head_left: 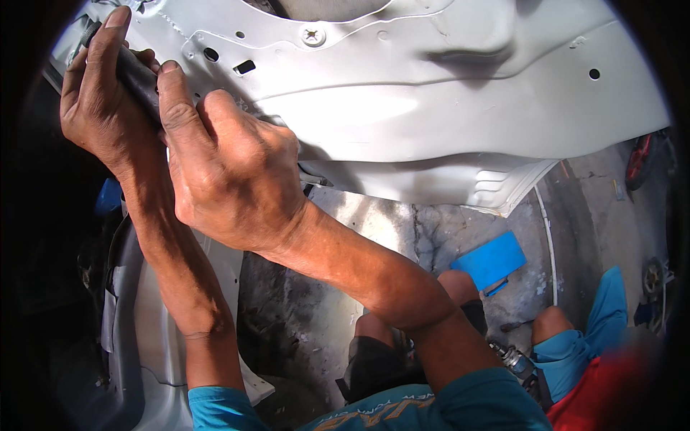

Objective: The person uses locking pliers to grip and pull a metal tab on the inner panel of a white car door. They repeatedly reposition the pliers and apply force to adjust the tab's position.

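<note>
A black, smooth, tube-like piece (136,80) runs slantwise along the left edge of a white car door panel (402,108). My left hand (104,108) is wrapped around its upper end, thumb and fingers on either side. Lower down, my right hand (233,169) is closed at the piece's lower end, its index finger stretched along it and the other fingers curled in. The palm side of the right hand is hidden, so whether it holds anything else cannot be seen. The panel has several small holes and a round screw-like fastener (313,34) near its top.
Below left stands the car's door sill and frame (154,316). On the stained concrete floor lies a blue flat case (491,260). At lower right sits another person in teal and red (575,359), near a power tool (514,359). A wheel (652,276) shows at the far right.
</note>
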A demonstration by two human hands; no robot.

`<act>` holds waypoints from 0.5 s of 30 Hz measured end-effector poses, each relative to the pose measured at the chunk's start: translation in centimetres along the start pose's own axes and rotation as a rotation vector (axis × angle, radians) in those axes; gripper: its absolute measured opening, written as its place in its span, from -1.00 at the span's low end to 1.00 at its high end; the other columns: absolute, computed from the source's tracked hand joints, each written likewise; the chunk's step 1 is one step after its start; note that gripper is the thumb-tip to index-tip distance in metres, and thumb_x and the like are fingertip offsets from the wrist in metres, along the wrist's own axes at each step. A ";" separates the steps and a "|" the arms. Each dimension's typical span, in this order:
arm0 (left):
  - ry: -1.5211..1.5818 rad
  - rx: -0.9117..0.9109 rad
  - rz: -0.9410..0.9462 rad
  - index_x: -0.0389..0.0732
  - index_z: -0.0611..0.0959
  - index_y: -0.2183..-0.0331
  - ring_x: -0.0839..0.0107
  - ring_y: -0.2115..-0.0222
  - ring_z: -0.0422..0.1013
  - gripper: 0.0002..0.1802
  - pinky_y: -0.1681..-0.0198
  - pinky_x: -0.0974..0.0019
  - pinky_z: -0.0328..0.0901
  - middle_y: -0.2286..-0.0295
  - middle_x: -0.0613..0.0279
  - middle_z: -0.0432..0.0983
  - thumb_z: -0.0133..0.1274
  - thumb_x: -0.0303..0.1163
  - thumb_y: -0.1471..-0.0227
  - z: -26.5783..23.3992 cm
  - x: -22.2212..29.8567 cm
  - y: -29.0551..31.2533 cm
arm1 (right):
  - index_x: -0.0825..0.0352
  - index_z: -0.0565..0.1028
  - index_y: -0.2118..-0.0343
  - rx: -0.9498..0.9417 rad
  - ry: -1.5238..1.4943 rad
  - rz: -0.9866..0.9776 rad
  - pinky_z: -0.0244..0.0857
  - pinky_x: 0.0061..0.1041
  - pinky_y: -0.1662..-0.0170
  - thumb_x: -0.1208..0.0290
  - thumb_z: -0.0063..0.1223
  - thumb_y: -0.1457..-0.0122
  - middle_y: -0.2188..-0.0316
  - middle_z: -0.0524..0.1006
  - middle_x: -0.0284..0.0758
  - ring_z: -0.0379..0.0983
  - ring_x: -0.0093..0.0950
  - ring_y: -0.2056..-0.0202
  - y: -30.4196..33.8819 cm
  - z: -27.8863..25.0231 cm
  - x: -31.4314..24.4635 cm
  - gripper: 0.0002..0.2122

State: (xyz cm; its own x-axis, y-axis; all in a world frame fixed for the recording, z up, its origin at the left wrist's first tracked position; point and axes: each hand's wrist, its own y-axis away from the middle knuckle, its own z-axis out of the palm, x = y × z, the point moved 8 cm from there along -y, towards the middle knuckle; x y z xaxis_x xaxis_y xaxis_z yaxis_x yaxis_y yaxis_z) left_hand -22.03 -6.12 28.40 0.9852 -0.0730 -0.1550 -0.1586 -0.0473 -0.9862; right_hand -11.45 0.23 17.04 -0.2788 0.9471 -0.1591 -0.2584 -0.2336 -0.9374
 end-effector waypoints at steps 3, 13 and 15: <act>0.033 -0.030 0.030 -0.05 0.81 0.14 0.49 0.44 0.62 -0.70 0.38 0.49 0.57 0.24 0.22 0.57 0.20 -0.60 -0.13 0.2 0.2 -0.5 | 0.57 0.42 -0.17 0.032 -0.039 0.020 0.35 -0.54 0.64 0.56 0.26 -0.03 0.53 0.39 -0.30 0.45 -0.52 0.63 0.0 -0.4 0.1 -0.42; 0.457 0.097 -0.263 -0.19 0.67 0.21 0.67 0.47 0.44 -0.72 0.40 0.57 0.37 0.39 0.38 0.56 0.34 -0.58 0.01 0.6 1.6 -1.0 | 0.54 0.44 -0.15 0.036 -0.079 0.083 0.45 -0.40 0.56 0.61 0.21 -0.02 0.45 0.53 -0.14 0.52 -0.35 0.58 -0.1 -1.0 -0.4 -0.45; 0.657 0.155 -0.390 -0.23 0.64 0.26 0.69 0.51 0.40 -0.76 0.44 0.59 0.31 0.44 0.41 0.55 0.35 -0.55 -0.01 3.0 1.9 -0.6 | 0.56 0.43 -0.15 -0.010 -0.021 0.071 0.53 -0.35 0.38 0.62 0.17 -0.08 0.34 0.61 -0.05 0.60 -0.24 0.46 -0.4 -1.4 0.6 -0.49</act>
State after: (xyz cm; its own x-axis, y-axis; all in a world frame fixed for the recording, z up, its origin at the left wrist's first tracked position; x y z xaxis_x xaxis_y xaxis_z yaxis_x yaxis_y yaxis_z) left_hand -19.84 -3.28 28.54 0.7197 -0.6574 0.2233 0.2503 -0.0543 -0.9666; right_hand -10.19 1.25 16.90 -0.3152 0.9233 -0.2193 -0.2281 -0.2981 -0.9269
